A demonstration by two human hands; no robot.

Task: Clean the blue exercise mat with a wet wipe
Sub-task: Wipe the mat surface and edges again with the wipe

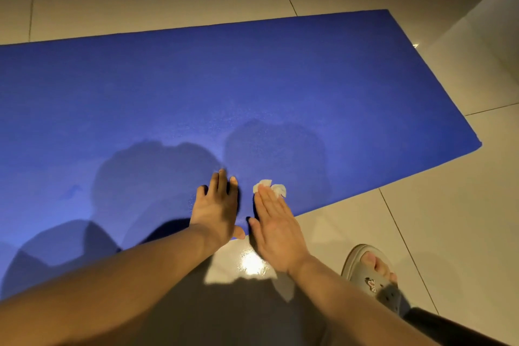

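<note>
Pressing my right hand (276,229) flat, fingers straight and together, I have the wet wipe (271,188) under my fingertips, its crumpled white folds peeking out just past them. It lies on the blue exercise mat (196,87), close to the mat's near edge and toward its right end. My left hand (217,208) rests just beside, palm down, fingers straight and slightly spread, holding nothing. The mat lies flat on pale floor tiles (421,233), deep blue, with soft shadows across it.
</note>
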